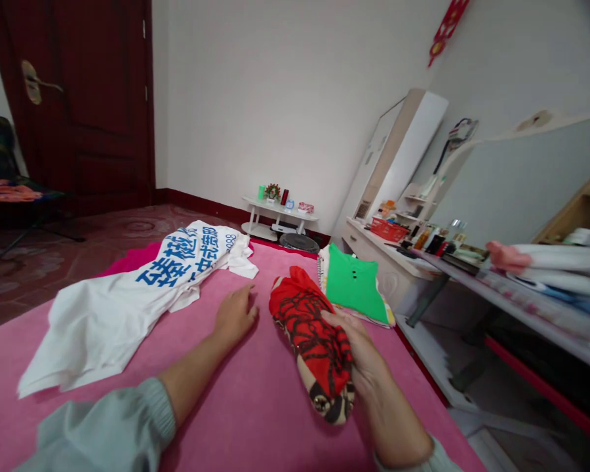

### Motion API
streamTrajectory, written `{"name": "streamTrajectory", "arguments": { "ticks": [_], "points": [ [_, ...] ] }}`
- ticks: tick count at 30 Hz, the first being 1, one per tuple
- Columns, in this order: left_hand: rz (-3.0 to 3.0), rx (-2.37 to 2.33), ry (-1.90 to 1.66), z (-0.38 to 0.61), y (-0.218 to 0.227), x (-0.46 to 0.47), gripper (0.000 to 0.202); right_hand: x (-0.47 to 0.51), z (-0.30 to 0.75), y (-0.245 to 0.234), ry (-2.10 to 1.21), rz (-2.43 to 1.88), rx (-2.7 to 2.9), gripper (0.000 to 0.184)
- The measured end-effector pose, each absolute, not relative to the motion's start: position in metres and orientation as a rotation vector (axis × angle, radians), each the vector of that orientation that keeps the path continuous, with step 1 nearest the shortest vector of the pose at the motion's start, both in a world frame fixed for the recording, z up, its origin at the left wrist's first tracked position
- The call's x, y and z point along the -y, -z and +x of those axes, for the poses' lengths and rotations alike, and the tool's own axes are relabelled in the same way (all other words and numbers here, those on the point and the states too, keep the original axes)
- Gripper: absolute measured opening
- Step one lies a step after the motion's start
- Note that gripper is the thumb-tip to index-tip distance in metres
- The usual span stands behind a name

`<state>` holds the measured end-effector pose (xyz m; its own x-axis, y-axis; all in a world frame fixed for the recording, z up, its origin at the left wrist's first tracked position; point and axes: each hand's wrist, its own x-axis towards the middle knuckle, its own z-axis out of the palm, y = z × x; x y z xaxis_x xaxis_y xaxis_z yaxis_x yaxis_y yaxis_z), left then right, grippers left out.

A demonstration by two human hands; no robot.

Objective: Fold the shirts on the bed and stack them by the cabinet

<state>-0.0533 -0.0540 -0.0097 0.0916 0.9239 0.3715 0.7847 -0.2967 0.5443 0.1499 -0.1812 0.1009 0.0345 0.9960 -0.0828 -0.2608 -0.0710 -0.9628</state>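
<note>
- Red rolled garment [305,321]: lay mid-bed [255,406], right hand [361,357] curled around its side, seemingly keeping the roll tight.
- Left hand [233,314]: rested flat on bed, fingers spread, bracing.
- White T-shirt [128,301], green shirt [356,285]: lay at bed's left and right edges.

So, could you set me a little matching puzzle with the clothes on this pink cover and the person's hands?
Things:
1 white T-shirt
2 green top
3 red patterned bundle
4 left hand

States:
a gripped by the right hand
b flat on the bare pink cover
c neatly folded, far right
d spread loosely, blue lettering

Pairs: 1-d, 2-c, 3-a, 4-b.
</note>
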Motion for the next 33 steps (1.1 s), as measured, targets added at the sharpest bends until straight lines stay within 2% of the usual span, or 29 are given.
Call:
{"name": "streamTrajectory", "arguments": {
  "ticks": [7,12,15,20,23,27,31,33],
  "points": [
    [2.164,-1.737,-0.953,-0.05,0.01,0.055,0.055,0.148,0.218,-0.175,-0.767,-1.401,1.176,0.035],
    [2.152,-1.715,-0.964,-0.049,0.013,0.048,0.057,0.05,0.294,-0.229,0.093,-1.736,1.582,0.023],
    [2.136,-1.706,-0.977,-0.05,0.015,0.045,0.057,-0.002,0.326,-0.227,0.411,-1.997,1.749,0.02],
    [2.088,-1.681,-1.024,-0.05,0.019,0.042,0.057,-0.032,0.337,-0.138,0.273,-2.226,1.87,0.019],
    [2.059,-1.67,-1.043,-0.05,0.02,0.041,0.057,-0.033,0.338,-0.091,0.243,-2.229,1.854,0.027],
    [2.072,-1.678,-1.037,-0.049,0.019,0.041,0.054,-0.034,0.353,-0.086,0.137,-2.202,1.809,0.031],
    [2.089,-1.676,-1.025,-0.05,0.018,0.041,0.054,-0.027,0.382,-0.091,-0.138,-2.009,1.326,0.06],
    [2.093,-1.671,-1.028,-0.05,0.018,0.041,0.053,-0.016,0.397,-0.084,-0.162,-2.001,1.153,0.065]
  ]
}}
